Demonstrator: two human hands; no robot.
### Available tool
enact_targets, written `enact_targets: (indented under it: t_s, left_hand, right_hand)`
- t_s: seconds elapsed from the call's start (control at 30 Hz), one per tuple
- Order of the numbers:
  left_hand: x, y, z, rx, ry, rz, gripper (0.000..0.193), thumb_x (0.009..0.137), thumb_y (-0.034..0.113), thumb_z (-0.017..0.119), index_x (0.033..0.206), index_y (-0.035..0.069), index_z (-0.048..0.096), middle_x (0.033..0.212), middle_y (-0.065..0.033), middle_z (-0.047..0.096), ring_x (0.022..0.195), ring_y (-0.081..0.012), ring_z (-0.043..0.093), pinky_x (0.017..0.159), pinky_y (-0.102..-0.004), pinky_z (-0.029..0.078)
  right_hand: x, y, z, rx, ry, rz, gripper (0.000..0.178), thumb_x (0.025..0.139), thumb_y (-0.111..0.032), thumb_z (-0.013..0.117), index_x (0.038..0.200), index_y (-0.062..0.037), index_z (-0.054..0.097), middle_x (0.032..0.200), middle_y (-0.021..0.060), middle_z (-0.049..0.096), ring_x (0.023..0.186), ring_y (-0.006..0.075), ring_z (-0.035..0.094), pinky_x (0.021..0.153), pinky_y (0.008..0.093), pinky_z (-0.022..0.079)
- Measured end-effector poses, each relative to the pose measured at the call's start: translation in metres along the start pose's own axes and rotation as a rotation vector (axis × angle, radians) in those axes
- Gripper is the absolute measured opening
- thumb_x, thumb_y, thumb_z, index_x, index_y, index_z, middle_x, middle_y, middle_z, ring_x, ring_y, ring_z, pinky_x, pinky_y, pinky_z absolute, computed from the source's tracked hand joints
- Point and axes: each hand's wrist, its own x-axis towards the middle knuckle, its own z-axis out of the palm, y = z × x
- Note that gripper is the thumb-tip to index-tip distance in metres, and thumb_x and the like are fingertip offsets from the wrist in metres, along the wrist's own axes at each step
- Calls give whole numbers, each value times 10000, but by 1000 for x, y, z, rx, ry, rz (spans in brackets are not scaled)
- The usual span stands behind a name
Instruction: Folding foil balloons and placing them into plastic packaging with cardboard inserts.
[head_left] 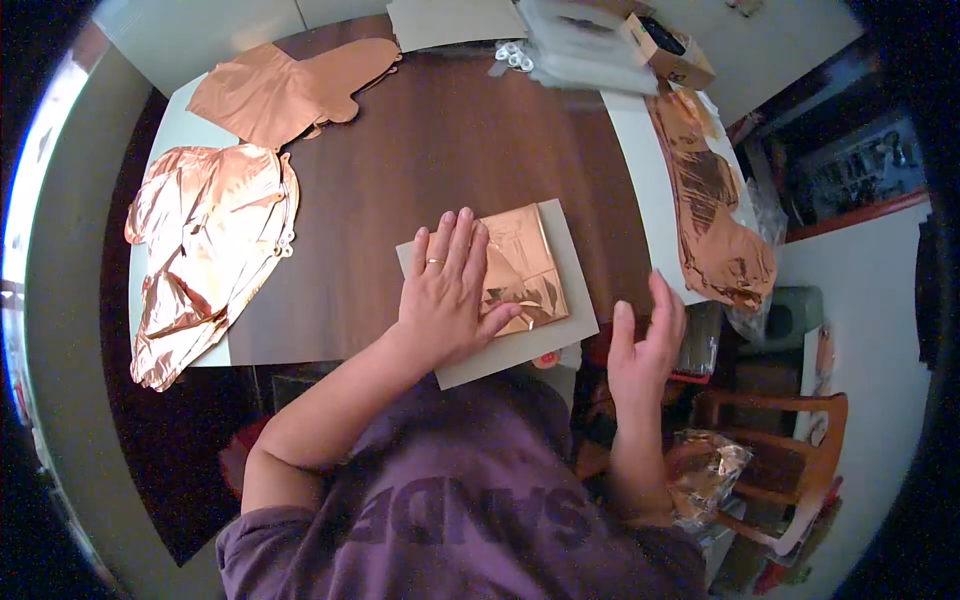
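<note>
My left hand (445,295) lies flat, fingers stretched out, on the left part of a folded rose-gold foil balloon (535,262). The balloon is pressed into a roughly square packet with creases on top, and my palm hides part of it. Under it sits a grey cardboard sheet (475,366), turned at an angle and reaching over the table's near edge. Off to the right, my right hand (645,345) is raised beside the table edge, thumb and fingers apart, with nothing in it.
Flat rose-gold foil balloons lie at the left (215,225), far left (265,95) and right (720,220) of the brown table (460,130). Along the far edge are another grey sheet (455,22), clear plastic bags (585,50) and an open cardboard box (685,65). A wooden chair (825,430) stands right.
</note>
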Motion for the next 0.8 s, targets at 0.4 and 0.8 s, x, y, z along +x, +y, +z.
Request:
enact_targets:
  t_s: [0.4, 0.8]
  left_hand:
    - [-12, 5, -9, -67, 32, -38, 803, 868, 469, 490, 1423, -91, 334, 1501, -258, 312, 1427, -396, 244, 1160, -539, 138]
    - [-29, 0, -24, -13, -90, -17, 956, 844, 665, 488, 1444, -59, 315, 1503, -263, 305, 1414, -410, 264, 1142, -553, 184]
  right_hand:
    - [48, -31, 94, -14, -513, -596, 567, 971, -386, 451, 1413, -32, 424, 1513, 162, 351, 1403, 357, 307, 1147, 559, 178]
    - [77, -12, 91, 57, -518, -599, 543, 928, -299, 573, 1397, -53, 453, 1476, 151, 408, 1356, 318, 380, 1112, 485, 287]
